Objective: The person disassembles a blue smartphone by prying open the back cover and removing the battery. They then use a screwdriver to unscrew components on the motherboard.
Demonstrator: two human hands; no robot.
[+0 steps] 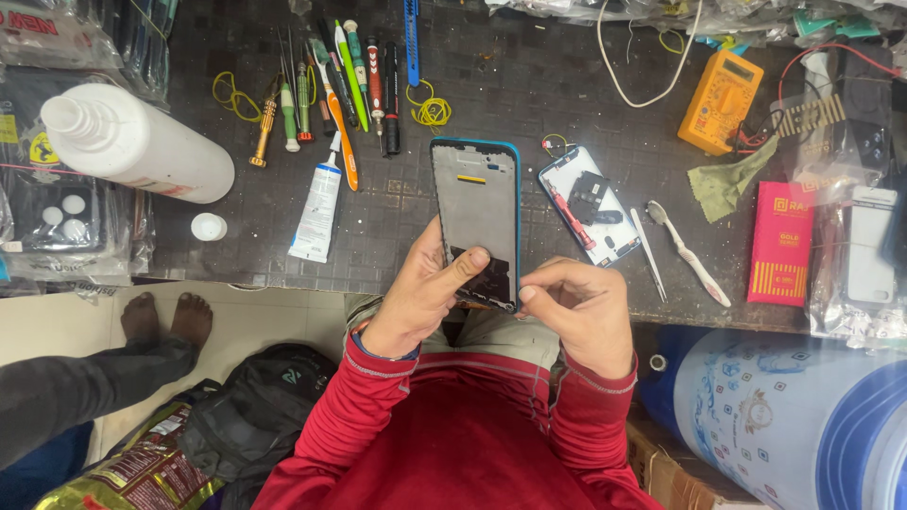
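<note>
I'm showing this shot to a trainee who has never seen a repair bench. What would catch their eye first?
Most likely the opened phone frame with its blue rim, held up at the centre between the left hand and the right hand. Next, the row of screwdrivers lying at the top of the dark bench. The yellow multimeter stands out at upper right.

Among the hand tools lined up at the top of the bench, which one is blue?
The blue tool, farthest right in the row, just right of the black pen-shaped tool. The others are green, orange, red, black or brass coloured.
</note>
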